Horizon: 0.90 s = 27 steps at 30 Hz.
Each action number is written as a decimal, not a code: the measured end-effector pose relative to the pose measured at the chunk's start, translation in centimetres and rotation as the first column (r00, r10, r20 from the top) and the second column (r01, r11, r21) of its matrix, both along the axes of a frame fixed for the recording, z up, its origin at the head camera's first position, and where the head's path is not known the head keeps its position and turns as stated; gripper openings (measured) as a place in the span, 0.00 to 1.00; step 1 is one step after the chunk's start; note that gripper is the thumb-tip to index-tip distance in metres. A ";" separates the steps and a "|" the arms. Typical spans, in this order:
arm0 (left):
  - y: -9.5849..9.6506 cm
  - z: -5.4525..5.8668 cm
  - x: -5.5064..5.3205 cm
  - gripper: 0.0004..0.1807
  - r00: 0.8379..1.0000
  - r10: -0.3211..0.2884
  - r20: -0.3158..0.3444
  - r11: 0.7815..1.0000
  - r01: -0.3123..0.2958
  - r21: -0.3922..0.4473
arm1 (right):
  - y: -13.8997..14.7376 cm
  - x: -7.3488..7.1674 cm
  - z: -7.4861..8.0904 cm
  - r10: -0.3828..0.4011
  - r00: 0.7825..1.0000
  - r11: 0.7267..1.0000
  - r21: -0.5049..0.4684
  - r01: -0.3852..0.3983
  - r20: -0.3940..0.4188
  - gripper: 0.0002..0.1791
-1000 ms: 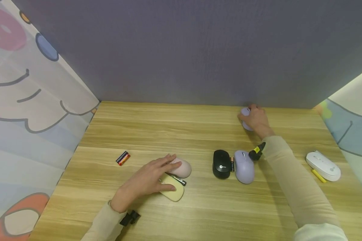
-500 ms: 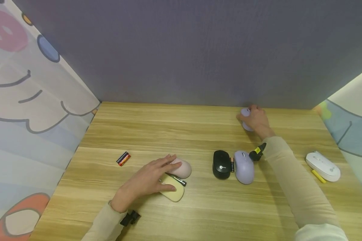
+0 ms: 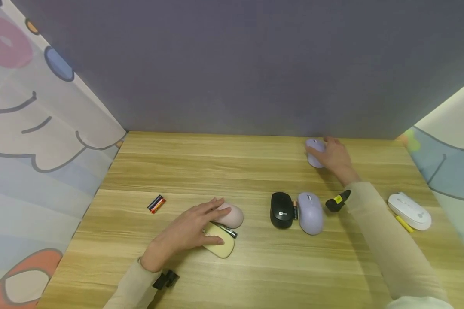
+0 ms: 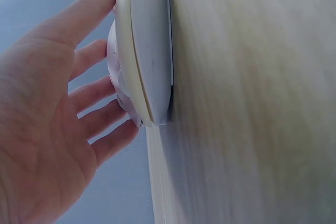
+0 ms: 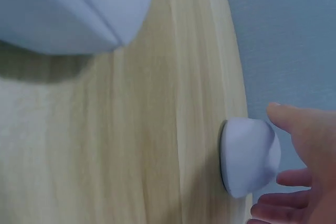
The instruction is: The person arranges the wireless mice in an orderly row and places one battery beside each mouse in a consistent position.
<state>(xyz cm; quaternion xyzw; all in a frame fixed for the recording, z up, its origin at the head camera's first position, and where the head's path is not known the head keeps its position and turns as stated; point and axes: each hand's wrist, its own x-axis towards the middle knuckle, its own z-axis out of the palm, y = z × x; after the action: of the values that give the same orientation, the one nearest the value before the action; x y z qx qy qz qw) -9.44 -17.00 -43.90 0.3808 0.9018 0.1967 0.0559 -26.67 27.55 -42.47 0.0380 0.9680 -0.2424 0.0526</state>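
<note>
My left hand lies with fairly straight, spread fingers over two computer mice. Its thumb rests on a pale yellow mouse, while the other fingers touch a pink mouse. Between these two mice sits a battery, partly covered by the hand. In the left wrist view, the yellow mouse stands edge-on, with the thumb on its top. Toward the table's back, my right hand is beside a small lilac mouse. The right wrist view shows relaxed fingers and thumb spread just off this mouse.
A black mouse, a battery and a larger lilac mouse form a row right of centre. A white mouse with a yellow battery lies far right. Red-and-black batteries lie left. A grey panel borders the back.
My right hand has loosened from the small lilac mouse and shifted slightly right, uncovering more of it. The left hand has kept its place on the yellow and pink mice.
</note>
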 end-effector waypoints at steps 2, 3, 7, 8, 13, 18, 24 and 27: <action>0.0 0.0 0.0 0.45 1.000 0.000 0.003 1.000 0.000 -0.001 | 0.4 0.2 0.1 0.006 1.000 1.000 0.002 -0.006 0.001 0.53; 0.0 0.1 0.0 0.46 1.000 0.000 0.004 1.000 0.000 0.000 | 0.6 0.4 0.1 0.006 1.000 1.000 0.004 -0.006 0.001 0.53; 0.1 0.1 0.1 0.45 1.000 0.003 -0.001 1.000 -0.003 0.000 | 1.2 1.0 0.1 0.001 1.000 1.000 0.001 -0.001 0.009 0.53; 0.1 0.1 0.1 0.45 1.000 0.003 -0.005 1.000 -0.003 -0.001 | 1.4 1.2 0.2 0.001 1.000 1.000 -0.003 -0.001 0.009 0.53; 0.0 0.0 0.0 0.46 1.000 0.005 -0.009 1.000 -0.005 -0.004 | 2.1 2.2 0.2 -0.004 1.000 0.999 -0.033 0.005 0.011 0.55; 0.0 -0.1 0.0 0.46 1.000 0.004 -0.008 1.000 -0.004 -0.002 | 3.0 3.4 0.2 -0.007 1.000 0.999 -0.037 0.007 -0.014 0.52; 0.0 -0.2 0.0 0.46 1.000 0.009 -0.003 1.000 -0.009 -0.008 | 4.1 4.8 0.4 0.007 0.998 1.000 -0.030 -0.009 -0.063 0.50; 0.1 -0.2 0.0 0.46 1.000 0.009 0.001 1.000 -0.009 -0.006 | 4.7 5.5 0.6 0.018 0.996 0.999 -0.034 -0.020 -0.082 0.49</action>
<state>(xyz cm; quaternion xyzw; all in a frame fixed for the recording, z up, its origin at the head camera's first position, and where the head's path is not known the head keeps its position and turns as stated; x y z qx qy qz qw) -9.43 -16.95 -44.10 0.3762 0.9041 0.1945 0.0567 -21.13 32.25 -41.89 0.0179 0.9653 -0.2600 0.0158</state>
